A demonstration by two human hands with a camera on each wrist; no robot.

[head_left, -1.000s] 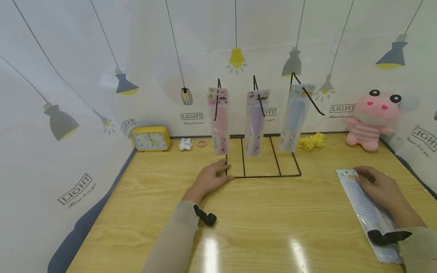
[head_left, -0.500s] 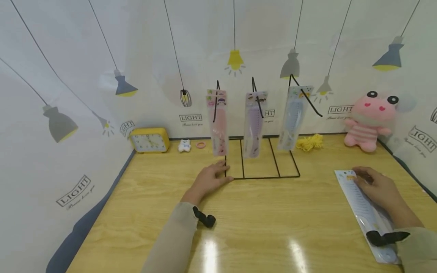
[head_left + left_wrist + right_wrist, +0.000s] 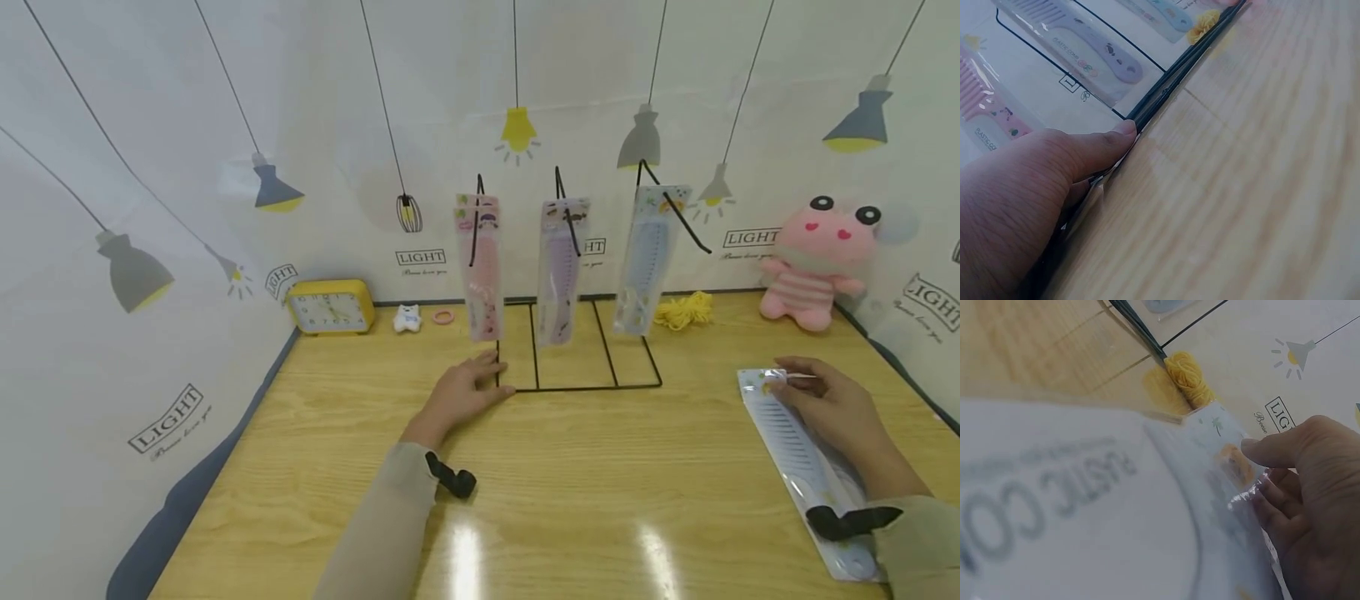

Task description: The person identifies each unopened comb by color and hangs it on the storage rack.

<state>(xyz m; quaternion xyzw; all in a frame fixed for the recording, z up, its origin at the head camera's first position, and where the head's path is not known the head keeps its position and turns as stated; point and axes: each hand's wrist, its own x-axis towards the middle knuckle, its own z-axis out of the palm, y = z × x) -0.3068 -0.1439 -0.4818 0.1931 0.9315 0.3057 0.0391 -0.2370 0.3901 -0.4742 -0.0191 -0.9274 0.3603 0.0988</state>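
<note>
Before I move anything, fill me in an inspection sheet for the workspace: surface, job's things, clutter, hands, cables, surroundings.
Surface: wood-grain table, bright reflections toward the person.
Job's things: black wire rack standing; pink comb pack, purple comb pack and blue comb pack hang on it; held comb pack off the rack.
Clutter: yellow clock, white figurine, pink ring, yellow string bundle, pink plush toy, all toward the back.
Hands: left hand touches the rack's near left corner; right hand pinches the held comb pack.
Cables: nothing seen; lamp cords are only printed.
Surroundings: white backdrop with lamp prints and "LIGHT" lettering.
</note>
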